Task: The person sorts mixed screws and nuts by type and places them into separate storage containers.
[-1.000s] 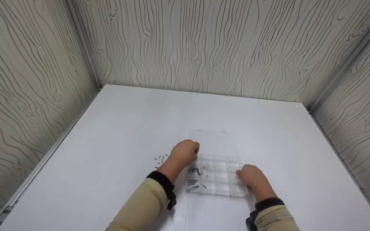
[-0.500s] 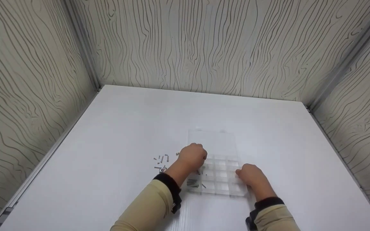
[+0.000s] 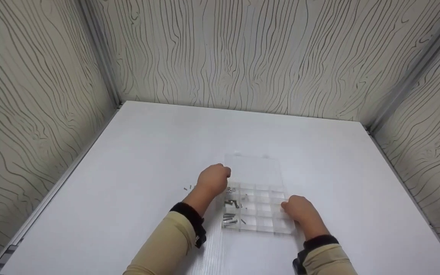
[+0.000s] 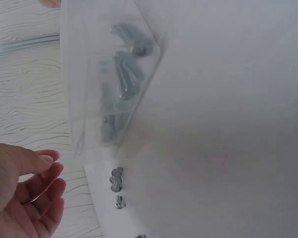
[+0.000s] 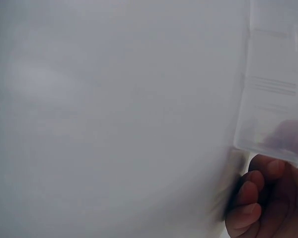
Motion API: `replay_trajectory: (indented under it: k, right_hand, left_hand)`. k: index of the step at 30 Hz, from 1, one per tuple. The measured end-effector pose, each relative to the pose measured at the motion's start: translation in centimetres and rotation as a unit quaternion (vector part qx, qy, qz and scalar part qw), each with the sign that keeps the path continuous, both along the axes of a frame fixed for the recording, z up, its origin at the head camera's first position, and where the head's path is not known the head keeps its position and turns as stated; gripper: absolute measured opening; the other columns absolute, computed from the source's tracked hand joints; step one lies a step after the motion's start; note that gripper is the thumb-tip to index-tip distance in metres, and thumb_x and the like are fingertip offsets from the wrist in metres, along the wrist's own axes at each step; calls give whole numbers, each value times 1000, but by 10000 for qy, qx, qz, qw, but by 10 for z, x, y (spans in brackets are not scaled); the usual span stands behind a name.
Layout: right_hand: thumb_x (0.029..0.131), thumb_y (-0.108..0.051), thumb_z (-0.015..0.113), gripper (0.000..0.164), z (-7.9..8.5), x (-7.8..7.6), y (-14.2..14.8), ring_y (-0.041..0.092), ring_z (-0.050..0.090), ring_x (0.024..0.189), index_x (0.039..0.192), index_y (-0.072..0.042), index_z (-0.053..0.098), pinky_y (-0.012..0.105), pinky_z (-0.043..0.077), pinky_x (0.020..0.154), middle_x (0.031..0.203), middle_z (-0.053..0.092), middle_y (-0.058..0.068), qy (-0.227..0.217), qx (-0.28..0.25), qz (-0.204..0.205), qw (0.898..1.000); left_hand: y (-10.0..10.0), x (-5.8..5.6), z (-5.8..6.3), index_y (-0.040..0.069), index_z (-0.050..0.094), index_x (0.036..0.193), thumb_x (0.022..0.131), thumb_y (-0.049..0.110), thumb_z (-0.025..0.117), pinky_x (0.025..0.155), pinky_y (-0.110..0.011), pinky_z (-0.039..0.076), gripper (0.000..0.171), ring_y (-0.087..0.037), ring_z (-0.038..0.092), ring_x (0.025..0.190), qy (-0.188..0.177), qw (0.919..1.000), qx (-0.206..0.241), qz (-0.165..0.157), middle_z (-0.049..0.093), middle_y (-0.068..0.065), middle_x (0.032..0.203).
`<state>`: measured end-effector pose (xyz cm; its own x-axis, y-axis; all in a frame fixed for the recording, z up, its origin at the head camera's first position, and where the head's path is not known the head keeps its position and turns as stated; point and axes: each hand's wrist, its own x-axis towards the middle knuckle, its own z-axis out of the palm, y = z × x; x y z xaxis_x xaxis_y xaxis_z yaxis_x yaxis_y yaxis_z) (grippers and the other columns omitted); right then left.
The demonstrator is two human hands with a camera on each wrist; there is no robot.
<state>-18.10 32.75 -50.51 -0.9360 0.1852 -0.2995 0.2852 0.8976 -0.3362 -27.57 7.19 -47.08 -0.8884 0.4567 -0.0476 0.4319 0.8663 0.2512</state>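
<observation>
1. Pale walls (image 3: 220, 57) with dark wavy grain lines are enclosing the space on the three sides I can see
2. A white worktop (image 3: 147, 145) is spreading out between them
3. A clear compartment box (image 3: 264, 220) is lying on the near part of the worktop, just right of its middle, its lid (image 3: 254, 170) hanging open toward the back wall
4. The right hand (image 3: 302, 210) is holding the box's right edge, its grip curled around the rim
5. The left hand (image 3: 213, 179) is hovering by the box's far-left corner, its grip released, fingers loosely bent with nothing visible in them
6. Bolts and screws (image 3: 229, 218) are filling part of the box's left column, while a single screw (image 3: 243, 221) is lying one column over
7. Small metal pieces (image 4: 116, 179) are sitting loose on the worktop, left of the box, partly hidden from the head view by the left arm
</observation>
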Motion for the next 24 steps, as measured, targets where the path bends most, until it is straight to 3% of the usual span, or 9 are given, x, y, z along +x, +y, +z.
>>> replay_trajectory:
  k: [7,10,15,19,24]
  right_hand:
    - [99,-19,53,30,-1,0,1,27,60,73,79,2,63,50,57,81,79,65,15,77,-10,21,10000]
    - [99,-19,53,30,0,0,1,26,60,74,80,2,63,50,57,82,79,65,14,86,-7,20,10000]
    - [102,-19,52,30,3,1,-1,23,56,71,87,4,64,40,53,72,75,56,9,-142,-183,-148,9996]
    - [103,-20,51,32,4,2,-2,23,55,71,94,7,65,35,49,69,76,54,8,-252,-252,-272,9990]
    - [103,-20,51,31,4,2,-3,24,57,73,93,6,65,39,52,73,77,57,10,-218,-221,-297,9991]
  left_hand:
    - [-20,-9,-8,6,75,113,92,0,69,101,-41,60,23,-29,70,118,-424,9974,100,582,75,-12,123]
    - [-25,-10,-13,7,75,116,95,1,66,102,-41,59,24,-29,70,118,-458,9975,3,538,74,-12,123]
    - [-23,-10,-18,11,72,127,100,7,65,102,-40,59,28,-27,68,119,-472,9985,-207,204,72,-9,121]
    - [-20,-8,-21,9,75,117,98,6,67,99,-39,60,21,-26,69,114,-356,9986,-369,150,73,-9,116]
    - [-16,-7,-22,9,77,107,94,5,67,97,-40,61,17,-27,70,110,-168,9981,-550,220,75,-10,112]
